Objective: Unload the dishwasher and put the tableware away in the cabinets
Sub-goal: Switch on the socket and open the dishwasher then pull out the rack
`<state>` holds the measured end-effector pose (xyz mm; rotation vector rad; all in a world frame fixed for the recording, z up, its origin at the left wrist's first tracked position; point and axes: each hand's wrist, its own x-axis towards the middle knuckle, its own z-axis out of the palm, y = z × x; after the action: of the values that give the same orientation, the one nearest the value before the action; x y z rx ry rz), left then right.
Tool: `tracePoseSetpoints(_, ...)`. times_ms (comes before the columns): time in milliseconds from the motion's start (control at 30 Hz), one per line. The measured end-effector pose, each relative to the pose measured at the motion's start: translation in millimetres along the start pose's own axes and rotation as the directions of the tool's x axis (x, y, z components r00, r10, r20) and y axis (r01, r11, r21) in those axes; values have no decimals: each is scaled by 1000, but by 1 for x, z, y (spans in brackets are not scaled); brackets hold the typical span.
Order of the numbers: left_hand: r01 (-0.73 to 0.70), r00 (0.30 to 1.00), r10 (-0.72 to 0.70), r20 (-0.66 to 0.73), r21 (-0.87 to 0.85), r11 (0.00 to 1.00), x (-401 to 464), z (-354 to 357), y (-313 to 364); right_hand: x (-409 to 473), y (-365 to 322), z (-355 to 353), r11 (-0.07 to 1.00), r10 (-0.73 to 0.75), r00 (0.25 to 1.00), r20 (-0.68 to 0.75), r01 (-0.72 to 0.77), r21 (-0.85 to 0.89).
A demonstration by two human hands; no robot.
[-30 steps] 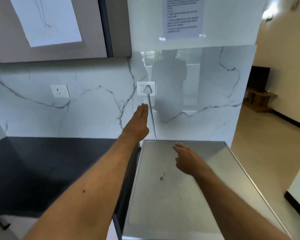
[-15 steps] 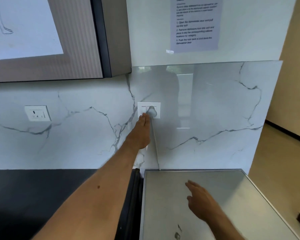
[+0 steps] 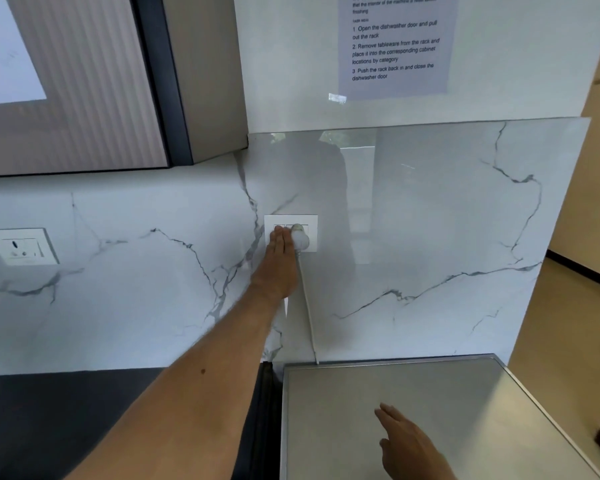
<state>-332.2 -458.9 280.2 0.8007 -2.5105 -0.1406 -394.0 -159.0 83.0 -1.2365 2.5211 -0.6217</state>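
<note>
Left hand (image 3: 278, 268) now nearer the wall switch (image 3: 279, 230), flat fingers apparently touching; right hand (image 3: 407, 441) relaxed.

The left arm is stretching forward and up, its hand (image 3: 278, 263) lying flat with the fingers (image 3: 280, 235) straight and pressed together, palm facing away. The right hand (image 3: 407, 441) is hovering low, fingers loosely extended and pointing forward, seemingly holding nothing, though its lower part is running out of view.

White veined marble backsplash (image 3: 125, 306) under a ribbed upper cabinet (image 3: 84, 81), black countertop (image 3: 66, 420), beige floor (image 3: 568, 323) at right.
</note>
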Motion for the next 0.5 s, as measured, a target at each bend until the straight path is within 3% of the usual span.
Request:
tracePoseSetpoints(333,-10,998,5,-69,-73,997,-26,3,10,-9,2,3,995,-82,997,-11,81,-60)
tracePoseSetpoints(500,86,996,-82,28,-241,967,-102,16,44,-36,5,-4,991,-118,993,-16,117,-66)
